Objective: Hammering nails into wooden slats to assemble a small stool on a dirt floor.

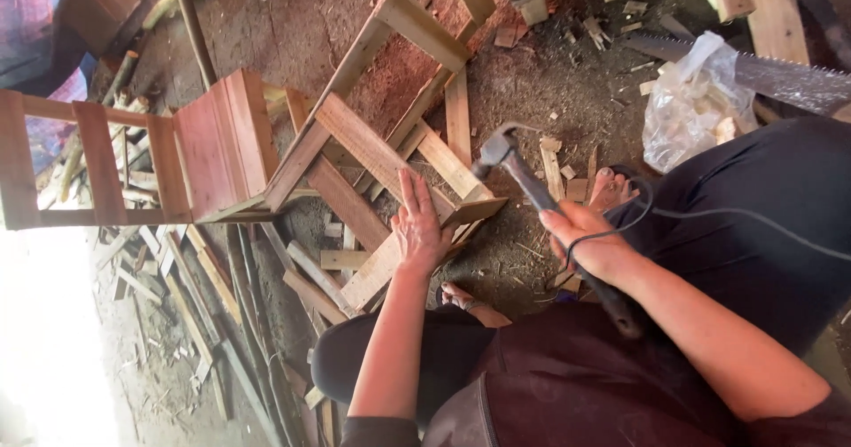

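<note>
Left hand (418, 225) lies flat, fingers spread, on rough plank frame (381, 172) w/ slats running up-left from it, right hand (592, 243) fist-tight round dark hammer (532, 185) handle, metal head just right of left fingertips
</note>
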